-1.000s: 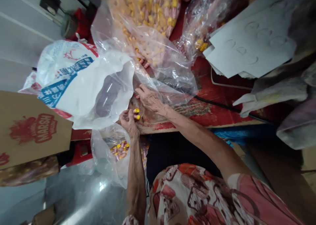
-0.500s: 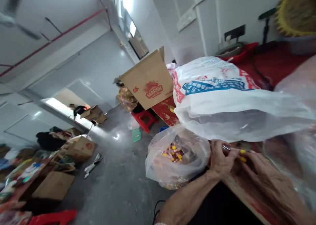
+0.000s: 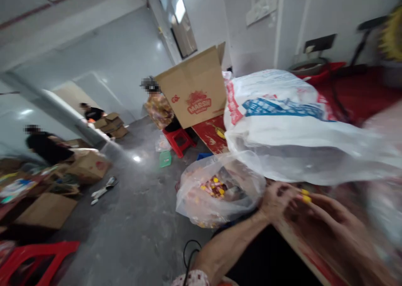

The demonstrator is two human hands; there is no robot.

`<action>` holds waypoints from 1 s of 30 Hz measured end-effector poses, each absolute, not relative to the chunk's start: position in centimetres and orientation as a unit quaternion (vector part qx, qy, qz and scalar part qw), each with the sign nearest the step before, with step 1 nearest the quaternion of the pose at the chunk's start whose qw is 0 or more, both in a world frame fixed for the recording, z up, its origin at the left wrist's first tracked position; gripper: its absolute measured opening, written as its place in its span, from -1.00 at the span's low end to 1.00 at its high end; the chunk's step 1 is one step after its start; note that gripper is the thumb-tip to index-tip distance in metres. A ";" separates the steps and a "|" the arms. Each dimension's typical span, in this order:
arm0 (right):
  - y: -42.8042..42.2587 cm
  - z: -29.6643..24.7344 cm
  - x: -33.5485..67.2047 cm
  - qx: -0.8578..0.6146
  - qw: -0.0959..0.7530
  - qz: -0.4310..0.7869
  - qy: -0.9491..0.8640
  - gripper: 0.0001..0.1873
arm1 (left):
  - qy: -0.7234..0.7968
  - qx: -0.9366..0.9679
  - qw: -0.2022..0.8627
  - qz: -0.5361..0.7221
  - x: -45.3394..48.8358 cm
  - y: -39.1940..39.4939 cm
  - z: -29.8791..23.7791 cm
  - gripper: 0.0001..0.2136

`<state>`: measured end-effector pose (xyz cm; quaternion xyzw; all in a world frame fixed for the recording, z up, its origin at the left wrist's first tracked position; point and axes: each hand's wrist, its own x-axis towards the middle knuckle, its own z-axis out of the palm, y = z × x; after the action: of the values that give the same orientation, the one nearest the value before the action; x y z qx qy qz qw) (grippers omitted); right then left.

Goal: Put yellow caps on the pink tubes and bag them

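Observation:
My left hand (image 3: 278,202) is closed, with its fingers curled above the near edge of a red worktop; what lies inside the fingers is hidden. Facing it, my right hand (image 3: 337,219) pinches small yellow-ended pieces (image 3: 305,196) between thumb and fingers. The fingertips of both hands almost meet at these pieces, and motion blurs them. Left of my left hand stands an open clear plastic bag (image 3: 188,198), holding many small pink-and-brown pieces with yellow ends (image 3: 215,187). Just beyond my hands lies a large white sack (image 3: 282,131) with blue and red print.
A cardboard box (image 3: 194,93) stands on the red table (image 3: 213,135) beyond the bag. A person sits behind it on a red stool (image 3: 179,143); two more people are farther left. Cartons (image 3: 47,204) and another red stool (image 3: 40,256) are at left. A black cable (image 3: 185,256) hangs near my left arm.
The view has turned, so most of the room sits differently, and a person in black now shows at left. My hands stay close together; a shiny item seen at my left fingers no longer shows.

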<state>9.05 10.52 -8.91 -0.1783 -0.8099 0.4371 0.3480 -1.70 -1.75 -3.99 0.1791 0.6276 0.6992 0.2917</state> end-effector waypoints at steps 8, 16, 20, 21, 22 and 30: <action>10.2 -4.9 8.9 -0.323 0.348 0.661 -0.581 -0.48 | 0.581 0.174 0.386 0.695 1.3 -1.1 -4.7 -0.46; 10.8 -5.9 9.3 -0.298 0.386 0.679 -0.549 -0.48 | 0.589 0.207 0.358 0.694 6.0 -0.2 -5.1 -0.57; 9.9 -5.5 9.3 -0.302 0.398 0.634 -0.590 -0.57 | 0.594 0.215 0.366 0.683 5.6 -0.5 -5.1 -0.57; 9.8 -5.5 9.2 -0.301 0.392 0.626 -0.603 -0.58 | 0.594 0.215 0.377 0.678 5.2 -0.6 -5.0 -0.55; 9.8 -5.6 9.2 -0.301 0.388 0.616 -0.616 -0.59 | 0.593 0.214 0.388 0.672 4.9 -0.6 -4.9 -0.54; 12.0 -7.2 9.7 -0.388 0.413 0.382 -0.731 -0.71 | 0.665 0.277 0.275 0.636 1.2 -1.3 -3.5 -0.56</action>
<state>9.74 11.98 -7.22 -0.3879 -0.7305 0.3817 0.4125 1.17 -1.32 -3.50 0.2770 0.6652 0.6363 0.2755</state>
